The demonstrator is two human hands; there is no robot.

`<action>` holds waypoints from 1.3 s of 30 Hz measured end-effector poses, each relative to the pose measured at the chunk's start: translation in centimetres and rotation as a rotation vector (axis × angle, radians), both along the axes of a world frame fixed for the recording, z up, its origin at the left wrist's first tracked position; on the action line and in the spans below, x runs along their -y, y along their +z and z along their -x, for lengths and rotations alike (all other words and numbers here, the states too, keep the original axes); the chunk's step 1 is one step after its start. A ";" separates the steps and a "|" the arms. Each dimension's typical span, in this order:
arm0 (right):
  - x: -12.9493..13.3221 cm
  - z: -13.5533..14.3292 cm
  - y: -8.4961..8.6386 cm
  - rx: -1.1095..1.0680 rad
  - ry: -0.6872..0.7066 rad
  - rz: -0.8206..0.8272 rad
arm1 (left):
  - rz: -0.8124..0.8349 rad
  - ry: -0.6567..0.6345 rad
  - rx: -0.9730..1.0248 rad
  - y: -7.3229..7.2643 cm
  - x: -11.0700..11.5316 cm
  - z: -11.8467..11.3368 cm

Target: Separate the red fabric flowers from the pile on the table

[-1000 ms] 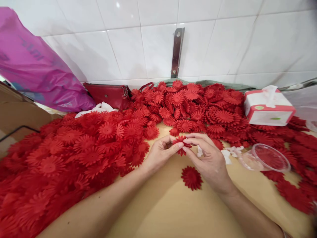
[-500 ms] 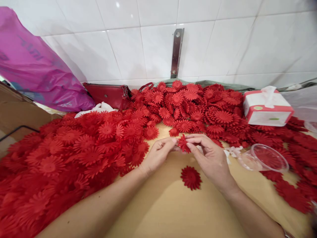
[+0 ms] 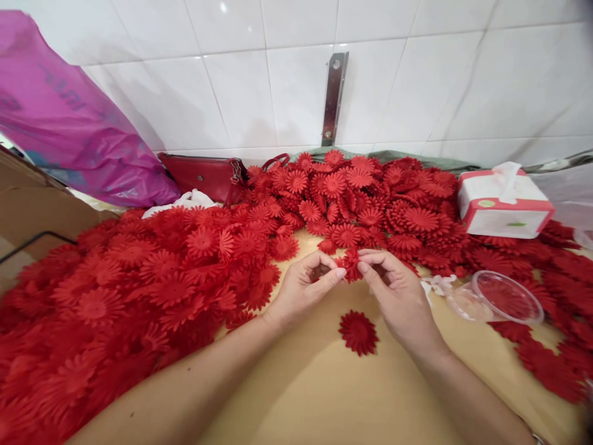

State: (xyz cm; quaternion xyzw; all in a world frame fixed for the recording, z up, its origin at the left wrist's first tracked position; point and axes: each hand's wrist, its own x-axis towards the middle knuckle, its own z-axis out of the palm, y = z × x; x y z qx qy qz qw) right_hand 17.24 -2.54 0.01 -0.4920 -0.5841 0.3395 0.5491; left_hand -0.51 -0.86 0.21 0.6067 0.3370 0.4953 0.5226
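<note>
Between my two hands is a small red artificial flower (image 3: 351, 267), its petals partly covered by my fingers. My left hand (image 3: 309, 281) pinches its left side with thumb and forefinger. On the opposite side, the thumb and fingers of my right hand (image 3: 393, 284) grip the petals. Below them a darker red flower piece (image 3: 358, 333) lies flat on the tabletop (image 3: 296, 383). A large heap of red petal pieces (image 3: 171, 287) spreads beside my left arm.
Another heap of red flowers (image 3: 370, 198) runs along the tiled wall. To the right stand a tissue box (image 3: 504, 213) and a clear plastic tub (image 3: 486, 303). A red purse (image 3: 199, 176), a purple bag (image 3: 92, 136) and a cardboard box (image 3: 41, 204) are on the left.
My left thumb has shifted onto the front of the held flower, and the flower has turned and moved slightly right. The flower piece on the table stays where it was.
</note>
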 end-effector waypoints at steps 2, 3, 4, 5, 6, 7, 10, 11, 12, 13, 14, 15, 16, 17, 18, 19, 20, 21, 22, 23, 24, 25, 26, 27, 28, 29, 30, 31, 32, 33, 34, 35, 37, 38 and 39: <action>-0.3 -0.3 -0.2 -0.026 -0.057 -0.001 | -0.086 0.080 -0.038 0.0 0.0 0.1; -0.5 -0.5 -0.4 -0.044 -0.086 -0.011 | -0.117 0.109 -0.038 0.0 0.0 0.1; -0.7 -0.7 -0.5 -0.062 -0.112 -0.024 | -0.130 0.126 -0.019 0.0 0.0 0.1; -0.8 -0.9 -0.7 -0.078 -0.129 -0.038 | -0.124 0.131 0.013 0.0 -0.1 0.0; -1.0 -1.0 -0.8 -0.090 -0.133 -0.044 | -0.101 0.136 0.047 0.1 -0.1 0.0; -1.1 -1.1 -1.0 -0.100 -0.124 -0.046 | -0.066 0.145 0.073 0.2 -0.1 -0.1; -1.1 -1.1 -1.3 -0.110 -0.074 -0.035 | 0.049 0.218 0.070 0.4 -0.2 -0.1; -1.1 -1.0 -1.4 -0.111 -0.067 -0.032 | 0.058 0.270 0.039 0.4 -0.3 -0.1; -1.1 -0.9 -1.4 -0.111 -0.067 -0.032 | 0.038 0.342 -0.006 0.4 -0.4 0.0; -1.0 -0.8 -1.3 -0.114 -0.070 -0.032 | -0.013 0.429 -0.068 0.4 -0.4 0.2; -1.0 -0.6 -1.2 -0.121 -0.071 -0.031 | -0.089 0.524 -0.148 0.4 -0.5 0.3; -0.9 -0.5 -1.0 -0.130 -0.066 -0.028 | -0.175 0.618 -0.239 0.4 -0.5 0.5; -0.8 -0.3 -0.8 -0.140 -0.060 -0.028 | -0.257 0.697 -0.329 0.4 -0.5 0.6; -0.7 -0.2 -0.6 -0.150 -0.058 -0.030 | -0.325 0.753 -0.403 0.5 -0.4 0.7; -0.6 0.0 -0.3 -0.155 -0.056 -0.036 | -0.372 0.772 -0.454 0.6 -0.2 0.7; -0.5 0.1 -0.1 -0.151 -0.058 -0.046 | -0.398 0.754 -0.481 0.8 0.0 0.7; -0.4 0.2 0.1 -0.138 -0.061 -0.058 | -0.409 0.697 -0.491 1.0 0.3 0.7; -0.2 0.3 0.2 -0.117 -0.061 -0.072 | -0.411 0.607 -0.492 1.2 0.6 0.6; -0.1 0.4 0.3 -0.089 -0.057 -0.088 | -0.405 0.500 -0.488 1.4 0.8 0.5; 0.0 0.4 0.3 -0.053 -0.049 -0.110 | -0.392 0.393 -0.481 1.6 1.1 0.3; 0.1 0.4 0.3 -0.010 -0.041 -0.141 | -0.375 0.302 -0.472 1.6 1.3 0.2; 0.1 0.3 0.3 0.044 -0.036 -0.181 | -0.352 0.238 -0.457 1.6 1.4 0.1; 0.2 0.3 0.3 0.109 -0.033 -0.227 | -0.324 0.196 -0.434 1.6 1.4 -0.1; 0.2 0.2 0.3 0.180 -0.033 -0.277 | -0.287 0.167 -0.403 1.5 1.3 -0.2; 0.3 0.2 0.3 0.248 -0.036 -0.326 | -0.241 0.146 -0.366 1.3 1.3 -0.2; 0.3 0.1 0.4 0.310 -0.040 -0.368 | -0.187 0.126 -0.325 1.1 1.1 -0.3; 0.3 0.1 0.5 0.360 -0.042 -0.400 | -0.131 0.107 -0.284 0.9 1.0 -0.3; 0.3 0.1 0.6 0.396 -0.045 -0.424 | -0.078 0.092 -0.244 0.7 0.8 -0.3; 0.3 0.1 0.7 0.419 -0.049 -0.441 | -0.034 0.082 -0.207 0.6 0.7 -0.2; 0.4 0.2 0.7 0.434 -0.054 -0.452 | 0.002 0.077 -0.173 0.4 0.6 -0.2; 0.4 0.2 0.8 0.442 -0.060 -0.456 | 0.029 0.074 -0.139 0.3 0.5 -0.2; 0.5 0.3 0.9 0.443 -0.065 -0.458 | 0.049 0.069 -0.104 0.2 0.4 -0.2; 0.6 0.4 1.0 0.439 -0.065 -0.459 | 0.075 0.038 -0.035 0.1 0.2 -0.3; 0.6 0.4 1.0 0.439 -0.059 -0.460 | 0.081 0.016 -0.008 0.1 0.2 -0.3; 0.6 0.4 1.0 0.444 -0.052 -0.463 | 0.082 -0.003 0.013 0.1 0.1 -0.3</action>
